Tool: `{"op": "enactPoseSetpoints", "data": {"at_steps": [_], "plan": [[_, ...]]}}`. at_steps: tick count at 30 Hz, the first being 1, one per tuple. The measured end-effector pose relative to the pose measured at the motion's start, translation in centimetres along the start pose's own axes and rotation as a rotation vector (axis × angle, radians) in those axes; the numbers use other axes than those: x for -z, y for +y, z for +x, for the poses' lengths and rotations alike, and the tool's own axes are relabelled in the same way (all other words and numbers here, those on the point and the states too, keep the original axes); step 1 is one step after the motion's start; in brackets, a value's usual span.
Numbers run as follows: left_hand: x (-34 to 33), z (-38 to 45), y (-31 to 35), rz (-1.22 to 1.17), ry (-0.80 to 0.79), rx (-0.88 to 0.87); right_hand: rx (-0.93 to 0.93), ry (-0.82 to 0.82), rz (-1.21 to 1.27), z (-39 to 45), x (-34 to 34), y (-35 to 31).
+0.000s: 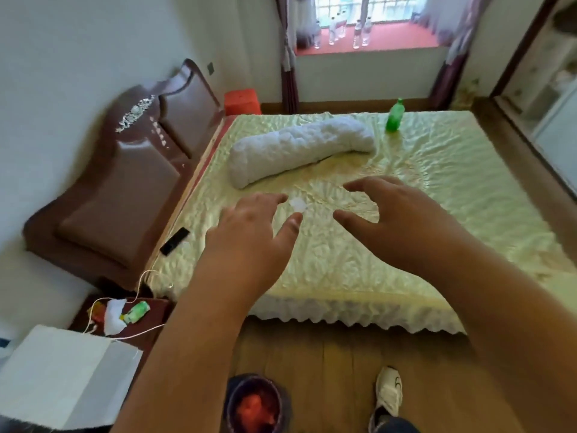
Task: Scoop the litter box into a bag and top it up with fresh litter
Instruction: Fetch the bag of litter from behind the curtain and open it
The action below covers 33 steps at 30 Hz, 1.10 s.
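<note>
At the near edge, on the wooden floor [327, 370], stands a small dark bin [254, 404] with something red inside, and to its right a white shoe [388, 390] on the person's foot. At the near left sits a white box [59, 373], and just beyond it a dark bedside table [156, 310] carrying a lying green bottle [136, 312], a crumpled white wrapper [113, 317] and a pale cable [137, 295] that trails off its edge. Both forearms reach forward over the bed [406, 245], which is covered in a shiny pale-yellow quilted spread with a scalloped white frill along its near side. The left hand [249, 232] is held above the spread with its fingers straight and spread, gripping nothing; the right hand [396, 210] is held beside it, fingers loosely arched and apart, also holding nothing. Between the two hands a small white scrap [298, 204] lies on the spread, just beyond the left thumb; whether the hand touches it cannot be told. A black remote [175, 241] lies at the left edge of the bed beside the brown padded headboard [131, 182]. Farther on, a long white bolster pillow [296, 148] lies slantwise, and a green bottle [394, 115] stands upright near the far edge. Past the bed are an orange stool [243, 101], dark red curtains [288, 57] and a red window sill [390, 39] with clear bottles [337, 29]. No litter box, scoop, bag or litter appears in this view.
</note>
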State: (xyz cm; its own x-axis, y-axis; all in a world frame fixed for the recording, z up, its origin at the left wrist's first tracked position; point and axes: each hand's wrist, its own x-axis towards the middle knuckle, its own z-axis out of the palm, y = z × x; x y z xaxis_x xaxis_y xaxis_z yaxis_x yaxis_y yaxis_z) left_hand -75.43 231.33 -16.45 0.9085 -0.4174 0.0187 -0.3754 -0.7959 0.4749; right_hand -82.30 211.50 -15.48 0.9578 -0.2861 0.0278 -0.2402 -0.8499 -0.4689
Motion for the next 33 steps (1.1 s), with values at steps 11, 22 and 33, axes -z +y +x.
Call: {"op": "enactPoseSetpoints", "data": {"at_steps": [11,22,33], "plan": [[-8.4,4.0,16.3,0.019,-0.206,-0.390,-0.387,0.211,0.046,-7.3,7.5,15.2],[-16.4,2.5,33.6,0.038,-0.272,-0.675,-0.586,0.394,0.088,-15.7,15.6,28.3],[-24.4,-0.5,46.6,0.048,-0.419,-0.892,-0.886,0.465,0.099,-24.7,20.4,37.0]]}}
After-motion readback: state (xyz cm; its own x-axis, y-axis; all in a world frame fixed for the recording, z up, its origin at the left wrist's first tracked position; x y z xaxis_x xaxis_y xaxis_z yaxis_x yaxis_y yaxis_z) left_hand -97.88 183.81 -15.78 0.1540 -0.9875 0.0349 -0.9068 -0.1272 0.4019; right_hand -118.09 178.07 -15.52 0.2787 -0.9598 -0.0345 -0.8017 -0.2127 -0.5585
